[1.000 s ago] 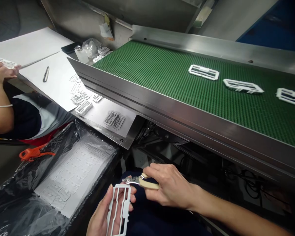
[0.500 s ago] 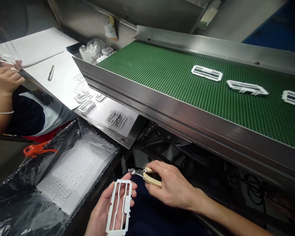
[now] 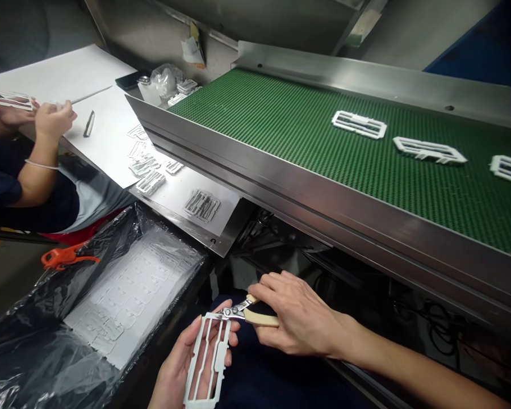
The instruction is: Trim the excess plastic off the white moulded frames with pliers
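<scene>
My left hand (image 3: 179, 359) holds a white plastic frame (image 3: 218, 359) with long slots and small stubs along its right edge. Its thumb and fingers grip the frame from both sides. In my right hand (image 3: 300, 318) is a pair of nippers (image 3: 259, 318) with cream handles and metal jaws. The jaws lie at the top end of the frame; whether they have closed on it I cannot tell. Several like frames (image 3: 360, 124) rest on the green conveyor belt (image 3: 259, 119) beyond my hands.
A steel guard (image 3: 289, 193) edges the belt. Stacked white frames (image 3: 203, 205) and a cutter knife (image 3: 89, 124) lie on the white-covered table. At left, a co-worker's hands (image 3: 53, 122) hold another frame. A black-lined bin (image 3: 29, 352) with white parts and an orange clamp (image 3: 63, 257) stand nearby.
My right hand has brought the nippers down and left, onto the top end of the frame. My left hand is nearly still. The co-worker's hands have shifted, one moving right.
</scene>
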Demonstrator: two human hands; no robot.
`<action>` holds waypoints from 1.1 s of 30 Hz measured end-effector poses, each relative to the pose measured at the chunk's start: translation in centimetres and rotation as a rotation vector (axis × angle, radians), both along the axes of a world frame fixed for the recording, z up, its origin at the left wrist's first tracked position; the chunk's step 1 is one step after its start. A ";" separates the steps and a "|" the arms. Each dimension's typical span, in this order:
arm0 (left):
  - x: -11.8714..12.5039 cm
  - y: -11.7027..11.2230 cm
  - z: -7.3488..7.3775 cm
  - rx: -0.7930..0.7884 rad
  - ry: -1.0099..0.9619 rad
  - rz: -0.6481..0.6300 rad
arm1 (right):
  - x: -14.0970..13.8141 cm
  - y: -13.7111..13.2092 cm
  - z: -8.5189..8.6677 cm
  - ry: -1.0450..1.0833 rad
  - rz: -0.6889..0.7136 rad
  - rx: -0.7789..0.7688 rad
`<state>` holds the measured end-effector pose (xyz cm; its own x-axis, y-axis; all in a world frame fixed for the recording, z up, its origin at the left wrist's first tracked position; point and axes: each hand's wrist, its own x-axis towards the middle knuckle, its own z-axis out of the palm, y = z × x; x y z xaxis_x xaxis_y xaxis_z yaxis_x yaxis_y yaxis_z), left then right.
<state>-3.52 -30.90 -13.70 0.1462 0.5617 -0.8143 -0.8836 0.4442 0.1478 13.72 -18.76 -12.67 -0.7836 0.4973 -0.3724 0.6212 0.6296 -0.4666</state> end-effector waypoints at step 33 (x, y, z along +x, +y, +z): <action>0.2 0.4 -1.2 -0.084 0.209 0.145 | 0.2 -2.0 -1.7 0.043 -0.474 -0.436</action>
